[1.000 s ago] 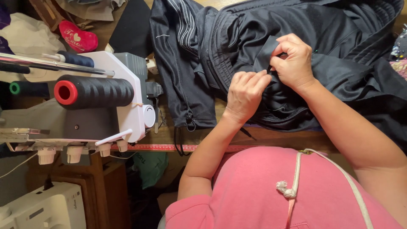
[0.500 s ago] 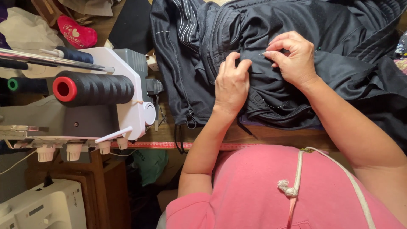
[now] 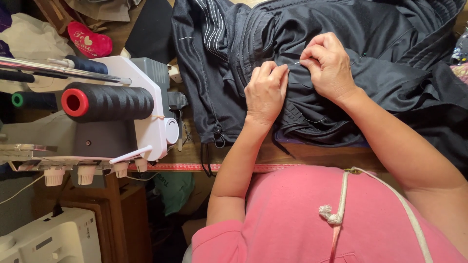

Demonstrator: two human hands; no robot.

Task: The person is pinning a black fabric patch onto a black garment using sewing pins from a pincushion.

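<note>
A crowded sewing corner: a wooden table (image 3: pixel 312 155) edged with a red measuring tape (image 3: pixel 195 167), and a white overlock machine (image 3: pixel 141 112) at the left carrying a big spool of black thread (image 3: pixel 109 102). Spread across the far right of the table lies a dark garment (image 3: pixel 380 73) with pale stripes. A second ago both hands sat bunched together on a fold; now the left hand (image 3: pixel 265 92) has flattened, palm down, pinning the cloth, while the right hand (image 3: pixel 331 65) has slid slightly right and pinches a thin needle or pin (image 3: pixel 297 62) (too fine to tell which) at the fabric. The work seems to have passed from gathering the fold to piercing it.
</note>
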